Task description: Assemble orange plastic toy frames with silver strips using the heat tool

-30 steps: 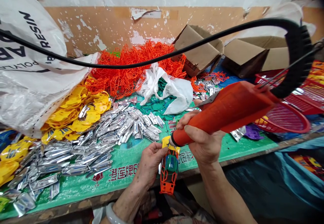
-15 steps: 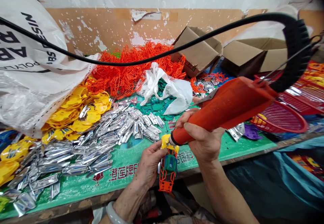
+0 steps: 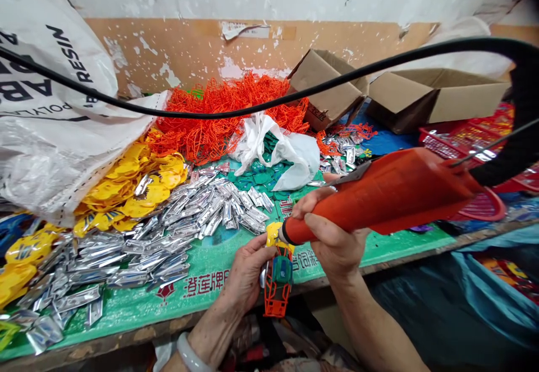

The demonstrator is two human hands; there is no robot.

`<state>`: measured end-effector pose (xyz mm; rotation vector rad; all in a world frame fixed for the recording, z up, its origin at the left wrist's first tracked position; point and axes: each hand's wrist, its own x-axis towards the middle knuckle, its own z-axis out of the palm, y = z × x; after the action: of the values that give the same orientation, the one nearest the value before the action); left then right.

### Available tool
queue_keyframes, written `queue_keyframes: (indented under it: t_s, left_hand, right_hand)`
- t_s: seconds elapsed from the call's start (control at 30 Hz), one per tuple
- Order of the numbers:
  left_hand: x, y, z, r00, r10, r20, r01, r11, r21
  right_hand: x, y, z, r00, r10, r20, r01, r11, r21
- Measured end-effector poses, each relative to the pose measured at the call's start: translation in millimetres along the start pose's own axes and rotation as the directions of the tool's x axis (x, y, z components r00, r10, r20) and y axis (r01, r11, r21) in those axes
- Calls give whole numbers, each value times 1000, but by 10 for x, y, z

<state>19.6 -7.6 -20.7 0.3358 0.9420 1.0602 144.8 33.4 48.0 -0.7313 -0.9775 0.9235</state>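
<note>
My left hand [image 3: 248, 268] pinches a small toy vehicle [image 3: 281, 271] with a yellow front, a green middle and an orange frame, just over the table's front edge. My right hand [image 3: 332, 232] is wrapped round an orange-red electric screwdriver [image 3: 379, 192], tilted down to the left. Its tip meets the toy's yellow part; whether a screw is there is too small to tell. Silver plastic parts [image 3: 168, 243] lie in a spread heap left of my hands. Beyond them are yellow parts [image 3: 130, 181] and green parts [image 3: 261, 175].
A black cable [image 3: 202, 115] arches across the view from the tool. Tangled orange frames [image 3: 227, 108] are heaped at the wall. A white sack [image 3: 54, 136] leans at left. Cardboard boxes [image 3: 332, 86] stand behind, with red baskets [image 3: 484, 206] at right. A white bag [image 3: 298, 153] lies mid-table.
The screwdriver's rear end has swung a little lower and to the right in view, and the cable has shifted with it. The tip stays on the toy; both hands keep their grips.
</note>
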Motion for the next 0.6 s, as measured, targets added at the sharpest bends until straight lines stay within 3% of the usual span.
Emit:
queue_keyframes:
  t_s: [0.4,0.6]
  left_hand:
    - [13,10,-69,1000,-1,-7,1,1000,27]
    - [-19,53,-143,999,-9,45,8,1000,28]
  right_hand:
    - [-38,56,23,999,15,40,-17,999,41]
    - [94,-150,14,1000,-8,4,8,995,96]
